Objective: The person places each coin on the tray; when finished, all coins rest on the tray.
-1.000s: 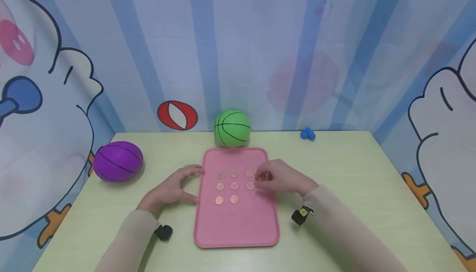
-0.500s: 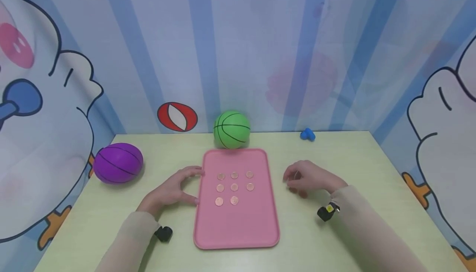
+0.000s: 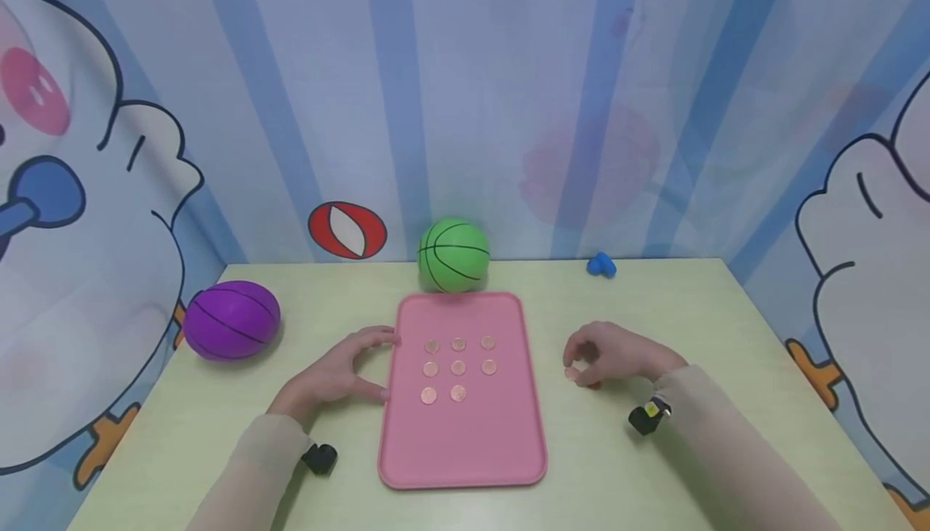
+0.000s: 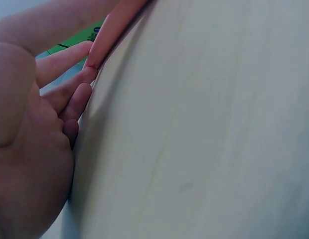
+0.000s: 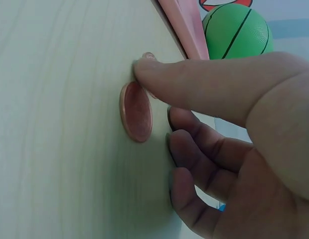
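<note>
My left hand rests at the left edge of a pink tray, thumb and fingers spread, fingertips touching the rim. Several copper-coloured coins lie flat in rows on the tray. Right of the tray, low over the table, my right hand pinches a coin at its curled thumb and fingertips. The right wrist view has two coins by the thumb: one coin just below the thumb tip, and another coin partly hidden behind it. The index finger is mostly hidden there.
A green ball stands behind the tray's far edge. On the table's left side sits a purple ball. A small blue object lies at the back right. A printed blue curtain hangs behind the table.
My right hand has moved off the tray to the right and lowered to the table, where a coin now shows at its fingertips. The left hand and the coins on the tray have stayed put.
</note>
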The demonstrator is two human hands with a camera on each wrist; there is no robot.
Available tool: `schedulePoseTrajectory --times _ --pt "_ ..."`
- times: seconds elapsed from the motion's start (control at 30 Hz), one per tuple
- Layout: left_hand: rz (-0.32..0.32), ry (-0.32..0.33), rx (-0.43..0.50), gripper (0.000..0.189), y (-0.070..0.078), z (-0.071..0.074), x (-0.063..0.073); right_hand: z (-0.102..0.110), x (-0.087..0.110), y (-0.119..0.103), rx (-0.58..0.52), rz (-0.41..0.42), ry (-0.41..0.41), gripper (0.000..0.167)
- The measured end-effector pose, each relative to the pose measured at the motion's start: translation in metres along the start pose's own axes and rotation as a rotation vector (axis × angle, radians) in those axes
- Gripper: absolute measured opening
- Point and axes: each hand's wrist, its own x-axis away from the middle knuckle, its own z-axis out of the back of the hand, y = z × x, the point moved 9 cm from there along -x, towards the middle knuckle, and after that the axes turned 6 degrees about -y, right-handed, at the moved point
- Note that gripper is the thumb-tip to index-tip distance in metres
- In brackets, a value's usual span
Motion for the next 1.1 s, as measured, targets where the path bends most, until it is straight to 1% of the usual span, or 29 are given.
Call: schedulePoseTrajectory --times 0.2,0.53,0.7,1.1 --pt "-0.013 -0.001 -0.003 0.086 0.0026 -0.0004 0.0003 -0.0009 -0.0013 0.0005 0.014 -0.007 0.003 0.006" --pt "-0.003 0.002 0.000 0.087 0.0015 -0.0003 0.0006 -0.0043 -0.0038 -0.0035 -0.024 0.013 -0.021 0.005" --pt "-0.005 0.005 -0.007 0.088 0.0011 -0.0001 0.0000 -0.0046 -0.0042 -0.0055 0.001 0.023 -0.033 0.004" --pt "-0.002 0.004 -0.008 0.087 0.0008 0.0001 0.0018 -0.0055 -0.0044 -0.0018 -0.004 0.011 -0.001 0.006"
